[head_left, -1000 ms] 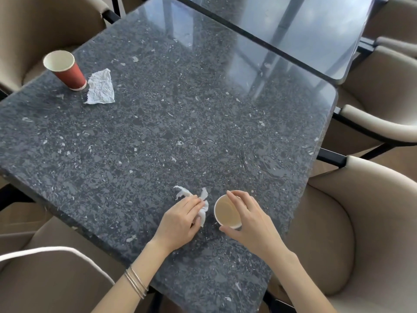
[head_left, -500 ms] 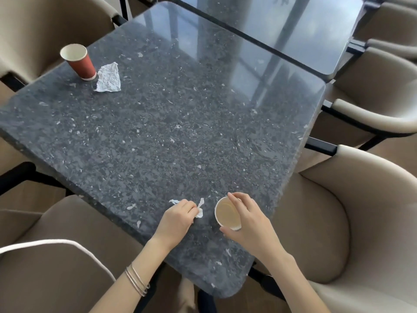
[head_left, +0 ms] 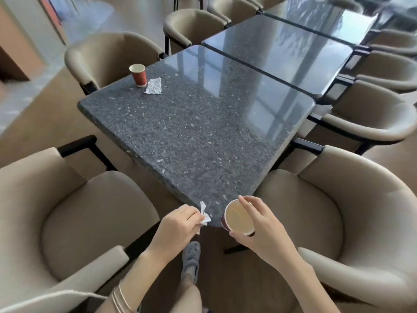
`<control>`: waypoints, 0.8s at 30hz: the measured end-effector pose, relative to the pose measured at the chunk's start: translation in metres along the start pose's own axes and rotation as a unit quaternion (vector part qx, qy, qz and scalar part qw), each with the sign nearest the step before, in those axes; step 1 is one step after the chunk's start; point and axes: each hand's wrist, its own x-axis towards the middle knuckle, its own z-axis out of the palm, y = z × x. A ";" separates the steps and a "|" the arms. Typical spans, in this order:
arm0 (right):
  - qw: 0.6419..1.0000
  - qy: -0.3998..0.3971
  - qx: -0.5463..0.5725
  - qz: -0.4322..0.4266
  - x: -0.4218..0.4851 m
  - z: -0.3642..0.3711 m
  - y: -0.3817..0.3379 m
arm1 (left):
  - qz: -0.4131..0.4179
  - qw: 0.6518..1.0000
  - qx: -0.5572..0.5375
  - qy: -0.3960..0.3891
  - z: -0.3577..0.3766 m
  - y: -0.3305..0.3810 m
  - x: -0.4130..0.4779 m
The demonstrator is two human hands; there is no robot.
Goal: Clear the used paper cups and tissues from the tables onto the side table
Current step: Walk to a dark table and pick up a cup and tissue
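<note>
near-left armchair (head_left: 74, 211) is sitting beside the bench (head_left: 203, 136) corner. a red cup (head_left: 138, 75) is standing upright at the far left corner of the speckled bench, with a crumpled tissue (head_left: 154, 86) lying just beside it on its right; can't tell if they're touching.

my left hand (head_left: 178, 224) is hovering at the near corner of the bench, fingers (head_left: 190, 213) curled in and pinching a small white tissue (head_left: 205, 216). the tissue is poking out toward the bench edge, looking lifted off the surface. thin bracelets (head_left: 119, 297) are hanging on that wrist. my grey clog (head_left: 191, 256) is showing on the floor between my arms.

my right hand (head_left: 264, 233) is gripping a paper cup (head_left: 238, 219) just off the near corner, in the air and tilted so its open mouth is facing me. index finger is lying on the far rim, thumb is pressing under the near rim. inside is looking empty.

a second glossy bench (head_left: 277, 53) is butting up against the first, back right. a beige armchair (head_left: 361, 211) is sitting at near right, with more lining that side.
</note>
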 end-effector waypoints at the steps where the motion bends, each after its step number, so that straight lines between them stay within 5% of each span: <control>1: 1.000 0.001 -0.003 -0.008 -0.011 -0.004 -0.007 | -0.005 1.000 -0.002 0.006 -0.008 0.009 -0.010; 14: 0.998 -0.011 -0.011 -0.054 -0.088 0.005 -0.103 | -0.057 0.997 0.005 0.050 -0.071 0.047 -0.126; 24: 0.999 0.008 0.004 -0.051 -0.128 0.083 -0.231 | -0.074 0.995 0.007 0.066 -0.144 -0.018 -0.259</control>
